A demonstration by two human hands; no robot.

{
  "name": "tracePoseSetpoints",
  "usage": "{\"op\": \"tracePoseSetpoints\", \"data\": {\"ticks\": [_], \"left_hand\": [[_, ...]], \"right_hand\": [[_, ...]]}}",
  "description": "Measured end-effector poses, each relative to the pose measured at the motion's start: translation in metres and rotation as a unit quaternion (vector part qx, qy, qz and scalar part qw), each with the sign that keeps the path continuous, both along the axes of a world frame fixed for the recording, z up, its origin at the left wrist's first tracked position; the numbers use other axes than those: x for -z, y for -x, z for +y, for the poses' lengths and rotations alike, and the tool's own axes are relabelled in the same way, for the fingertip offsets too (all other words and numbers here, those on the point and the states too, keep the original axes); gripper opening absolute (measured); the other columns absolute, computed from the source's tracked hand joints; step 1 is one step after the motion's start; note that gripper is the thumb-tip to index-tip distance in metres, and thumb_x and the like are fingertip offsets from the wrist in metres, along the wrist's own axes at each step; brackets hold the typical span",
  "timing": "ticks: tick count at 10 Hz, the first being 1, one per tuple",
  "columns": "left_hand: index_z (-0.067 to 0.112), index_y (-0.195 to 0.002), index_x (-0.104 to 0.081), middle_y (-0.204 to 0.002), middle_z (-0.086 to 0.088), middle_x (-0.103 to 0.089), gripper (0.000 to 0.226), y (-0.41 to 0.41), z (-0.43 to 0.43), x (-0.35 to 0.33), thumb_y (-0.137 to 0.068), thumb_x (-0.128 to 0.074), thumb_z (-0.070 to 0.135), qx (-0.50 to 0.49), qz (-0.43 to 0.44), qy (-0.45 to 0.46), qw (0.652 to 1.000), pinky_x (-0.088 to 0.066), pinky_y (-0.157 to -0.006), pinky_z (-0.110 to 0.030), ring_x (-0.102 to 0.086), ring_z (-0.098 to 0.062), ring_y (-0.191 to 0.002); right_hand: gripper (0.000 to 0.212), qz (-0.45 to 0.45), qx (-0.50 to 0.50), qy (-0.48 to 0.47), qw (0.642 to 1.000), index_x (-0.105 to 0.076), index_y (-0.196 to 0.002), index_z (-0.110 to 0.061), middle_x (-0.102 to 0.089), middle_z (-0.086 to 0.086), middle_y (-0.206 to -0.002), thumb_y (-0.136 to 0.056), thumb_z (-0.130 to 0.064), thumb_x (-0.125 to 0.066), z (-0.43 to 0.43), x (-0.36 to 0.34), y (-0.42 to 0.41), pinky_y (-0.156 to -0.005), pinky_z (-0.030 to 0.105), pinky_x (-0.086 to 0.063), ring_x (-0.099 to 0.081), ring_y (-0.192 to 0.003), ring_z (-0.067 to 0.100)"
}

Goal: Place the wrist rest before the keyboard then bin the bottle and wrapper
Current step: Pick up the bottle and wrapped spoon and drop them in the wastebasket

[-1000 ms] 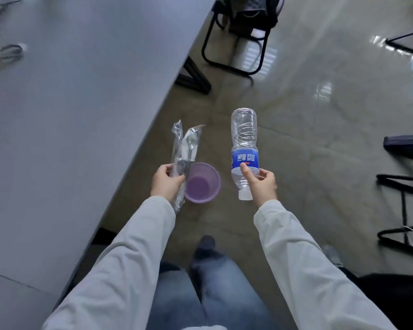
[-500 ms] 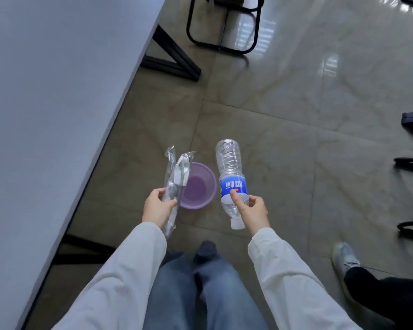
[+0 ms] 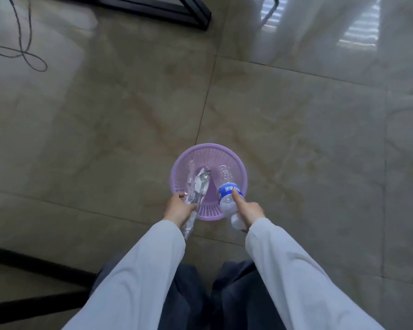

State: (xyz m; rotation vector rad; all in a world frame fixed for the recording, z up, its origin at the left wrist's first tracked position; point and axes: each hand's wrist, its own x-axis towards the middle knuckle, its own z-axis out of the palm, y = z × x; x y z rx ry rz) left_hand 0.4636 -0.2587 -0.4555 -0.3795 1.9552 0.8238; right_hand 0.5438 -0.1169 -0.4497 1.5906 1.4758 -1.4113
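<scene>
Fingers of the right hand grip the bottle, left hand pinches the wrapper, both over the purple bin; the light wrapper might drift past its rim.

A glossy beige marble-patterned floor fills the view, its dark tile joints crossing near the middle. A black metal frame lies across the far edge of the floor. Left of that frame, a thin dark cable loops over the tiles. Another black bar crosses the floor's near left corner.
</scene>
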Motion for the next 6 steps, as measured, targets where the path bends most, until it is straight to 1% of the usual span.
{"op": "tracePoseSetpoints", "data": {"ticks": [1, 2, 3, 4, 5, 6], "left_hand": [[0.005, -0.138, -0.033, -0.139, -0.013, -0.048, 0.064, 0.013, 0.006, 0.024, -0.082, -0.063, 0.018, -0.007, -0.009, -0.032, 0.999, -0.038, -0.103, -0.036, -0.05, -0.031, -0.124], [0.014, -0.147, -0.017, -0.149, -0.01, -0.039, 0.087, 0.019, 0.005, 0.031, -0.079, -0.064, 0.038, -0.026, -0.013, -0.064, 0.998, -0.036, -0.11, -0.043, -0.044, -0.03, -0.132], [0.015, -0.147, -0.016, -0.152, -0.01, -0.036, 0.082, 0.016, 0.004, 0.015, -0.083, -0.059, 0.039, -0.042, 0.001, -0.065, 0.997, -0.033, -0.112, -0.043, -0.04, -0.029, -0.136], [0.011, -0.143, -0.027, -0.147, -0.011, -0.041, 0.066, 0.009, 0.005, -0.01, -0.087, -0.055, 0.033, -0.036, -0.005, -0.06, 0.998, -0.035, -0.1, -0.034, -0.042, -0.028, -0.132], [0.01, -0.138, -0.035, -0.143, -0.012, -0.045, 0.058, 0.002, 0.009, -0.047, -0.088, -0.054, 0.032, -0.041, 0.012, -0.066, 0.997, -0.035, -0.094, -0.03, -0.046, -0.027, -0.127], [0.01, -0.133, -0.042, -0.138, -0.011, -0.051, 0.049, -0.001, 0.022, -0.094, -0.089, -0.053, 0.029, -0.062, 0.021, -0.07, 0.995, -0.038, -0.093, -0.031, -0.051, -0.026, -0.123]], "right_hand": [[0.081, 0.018, 0.001, -0.001, 1.0, -0.049, -0.13, -0.002, -0.057, 0.016, -0.118, -0.08, -0.065, -0.039, -0.001, 0.027, 0.019, -0.084, 0.036, -0.046, -0.054, -0.098, 0.03], [0.087, 0.018, -0.001, -0.002, 1.0, -0.041, -0.137, -0.006, -0.052, 0.015, -0.127, -0.08, -0.07, -0.028, -0.005, 0.033, 0.027, -0.097, 0.037, -0.044, -0.052, -0.111, 0.031], [0.085, 0.022, -0.002, -0.007, 1.0, -0.038, -0.139, -0.009, -0.046, 0.013, -0.143, -0.081, -0.069, -0.027, -0.009, 0.02, 0.024, -0.106, 0.047, -0.038, -0.046, -0.127, 0.034], [0.081, 0.043, 0.0, 0.0, 0.999, -0.039, -0.138, -0.009, -0.049, 0.013, -0.14, -0.082, -0.066, -0.031, -0.016, -0.007, 0.022, -0.106, 0.046, -0.039, -0.049, -0.124, 0.034], [0.078, 0.07, 0.026, -0.008, 0.997, -0.041, -0.136, -0.01, -0.05, 0.01, -0.139, -0.081, -0.064, -0.036, -0.023, -0.047, 0.02, -0.106, 0.047, -0.039, -0.049, -0.123, 0.031], [0.071, 0.112, 0.085, -0.023, 0.99, -0.046, -0.131, -0.012, -0.054, 0.007, -0.133, -0.08, -0.061, -0.045, -0.025, -0.094, 0.019, -0.106, 0.045, -0.04, -0.052, -0.12, 0.026]]}}
